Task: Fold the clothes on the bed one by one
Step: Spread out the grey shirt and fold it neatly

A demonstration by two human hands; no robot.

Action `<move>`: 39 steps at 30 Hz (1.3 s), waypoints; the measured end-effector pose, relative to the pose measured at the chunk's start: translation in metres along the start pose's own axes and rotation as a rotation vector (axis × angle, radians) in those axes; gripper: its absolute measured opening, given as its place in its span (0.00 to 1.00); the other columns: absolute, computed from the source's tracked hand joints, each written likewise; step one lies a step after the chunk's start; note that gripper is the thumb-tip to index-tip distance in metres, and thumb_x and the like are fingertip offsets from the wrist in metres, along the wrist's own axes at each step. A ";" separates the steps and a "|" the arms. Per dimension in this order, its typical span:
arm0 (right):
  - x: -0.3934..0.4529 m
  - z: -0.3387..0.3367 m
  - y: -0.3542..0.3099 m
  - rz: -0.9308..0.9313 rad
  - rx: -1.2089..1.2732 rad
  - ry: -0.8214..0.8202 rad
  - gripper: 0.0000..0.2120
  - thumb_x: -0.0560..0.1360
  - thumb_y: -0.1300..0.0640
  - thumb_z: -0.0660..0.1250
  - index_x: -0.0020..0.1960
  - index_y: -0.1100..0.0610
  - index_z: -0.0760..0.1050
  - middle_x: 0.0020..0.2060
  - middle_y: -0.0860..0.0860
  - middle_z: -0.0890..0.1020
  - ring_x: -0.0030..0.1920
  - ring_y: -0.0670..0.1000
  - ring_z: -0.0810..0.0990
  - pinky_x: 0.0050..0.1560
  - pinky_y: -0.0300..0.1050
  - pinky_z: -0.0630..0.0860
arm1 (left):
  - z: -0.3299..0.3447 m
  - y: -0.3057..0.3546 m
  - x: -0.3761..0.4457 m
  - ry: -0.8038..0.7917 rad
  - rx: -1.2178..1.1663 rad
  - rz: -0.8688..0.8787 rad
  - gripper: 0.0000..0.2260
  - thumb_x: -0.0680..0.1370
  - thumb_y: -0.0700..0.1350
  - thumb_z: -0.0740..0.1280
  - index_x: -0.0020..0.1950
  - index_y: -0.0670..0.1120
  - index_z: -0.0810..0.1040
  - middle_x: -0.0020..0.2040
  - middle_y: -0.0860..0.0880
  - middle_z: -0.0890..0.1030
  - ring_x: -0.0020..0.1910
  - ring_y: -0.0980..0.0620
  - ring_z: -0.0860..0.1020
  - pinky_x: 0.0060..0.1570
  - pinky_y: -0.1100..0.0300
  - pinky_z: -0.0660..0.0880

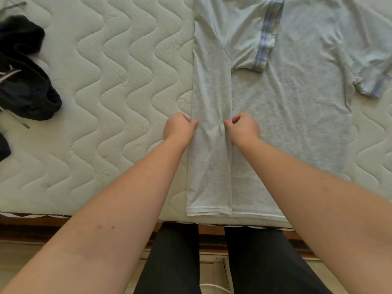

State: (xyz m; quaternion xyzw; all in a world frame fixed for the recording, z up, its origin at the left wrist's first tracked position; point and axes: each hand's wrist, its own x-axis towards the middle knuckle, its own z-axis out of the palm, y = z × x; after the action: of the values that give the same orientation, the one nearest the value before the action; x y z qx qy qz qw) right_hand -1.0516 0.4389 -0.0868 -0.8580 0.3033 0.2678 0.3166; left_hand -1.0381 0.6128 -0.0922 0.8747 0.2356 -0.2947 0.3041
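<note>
Both forearms were bare from the frame's edge to the wrist, with no sleeve, watch or ring showing. The left forearm (pixel 101 225) carried two small dark moles. Below, the legs were covered in plain black trousers (pixel 176 262), close-fitting and unmarked.

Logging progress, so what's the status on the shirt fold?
Left hand and right hand pinch the folded strip. Grey T-shirt has one side folded in. Dark clothes lie apart.
</note>
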 end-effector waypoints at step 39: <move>0.127 -0.132 -0.160 -0.158 0.306 -0.416 0.16 0.79 0.45 0.64 0.43 0.56 0.79 0.32 0.49 0.85 0.30 0.45 0.82 0.27 0.37 0.71 | -0.108 0.227 0.231 0.057 -0.366 0.273 0.19 0.80 0.47 0.68 0.69 0.45 0.72 0.54 0.48 0.78 0.52 0.51 0.78 0.57 0.55 0.77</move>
State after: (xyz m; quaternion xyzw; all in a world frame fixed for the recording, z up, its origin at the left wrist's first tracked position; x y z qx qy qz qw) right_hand -0.8207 0.3996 -0.0223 -0.7476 0.2008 0.3637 0.5181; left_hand -0.6986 0.5789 -0.0863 0.8366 0.1730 -0.1784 0.4882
